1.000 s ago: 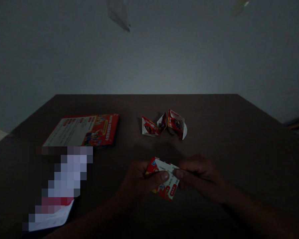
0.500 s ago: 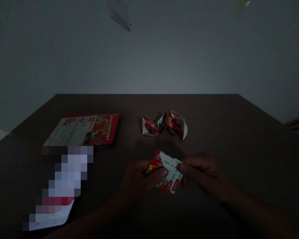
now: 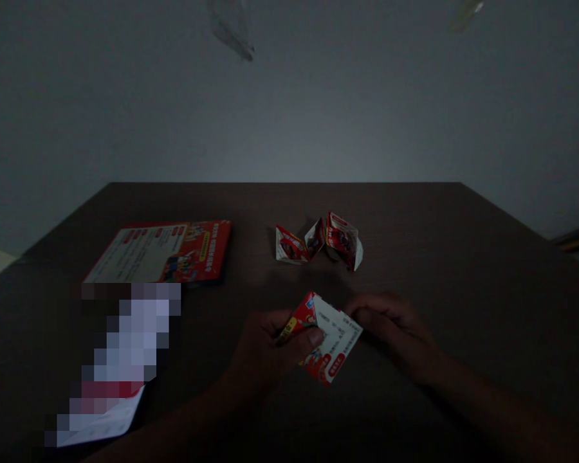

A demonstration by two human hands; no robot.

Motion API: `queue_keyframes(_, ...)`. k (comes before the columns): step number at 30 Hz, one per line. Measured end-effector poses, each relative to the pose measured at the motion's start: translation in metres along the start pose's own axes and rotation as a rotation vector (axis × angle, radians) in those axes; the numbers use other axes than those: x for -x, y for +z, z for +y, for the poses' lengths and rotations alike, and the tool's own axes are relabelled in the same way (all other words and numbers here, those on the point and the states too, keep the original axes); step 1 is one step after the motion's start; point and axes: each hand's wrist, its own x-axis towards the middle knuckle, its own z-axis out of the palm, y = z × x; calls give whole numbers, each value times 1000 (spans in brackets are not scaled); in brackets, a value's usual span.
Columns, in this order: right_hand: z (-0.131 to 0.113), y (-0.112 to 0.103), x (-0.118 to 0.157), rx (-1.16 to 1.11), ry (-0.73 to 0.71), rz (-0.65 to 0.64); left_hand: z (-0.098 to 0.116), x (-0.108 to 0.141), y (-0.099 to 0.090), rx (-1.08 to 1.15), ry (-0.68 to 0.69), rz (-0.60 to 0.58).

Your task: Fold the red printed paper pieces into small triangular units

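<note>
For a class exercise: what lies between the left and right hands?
The head view shows folded paper there, held by the left hand, its corner near the right hand.

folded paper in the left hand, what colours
The folded paper is mostly red and white, with yellow and blue patches; best in the head view.

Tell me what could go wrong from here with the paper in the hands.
The left hand presses the folded paper with its thumb; if that grip eases, the folds might spring open or slip out of line. The right hand is at the paper's edge, contact unclear, so a tug there could bend the corner. The scene is very dim, so an uneven edge could be easy to miss.
</note>
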Motion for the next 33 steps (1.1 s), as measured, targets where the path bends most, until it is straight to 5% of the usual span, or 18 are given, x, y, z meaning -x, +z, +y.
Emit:
queue_keyframes(6,7,4,-1,35,-123,101,-2,1,-3,47,-38,-73)
queue_keyframes(11,1,3,-5,122,-311,1,-2,1,-4,55,-61,-125)
queue_keyframes(33,-7,3,-5,26,-356,100,-15,-3,-4,50,50,-95)
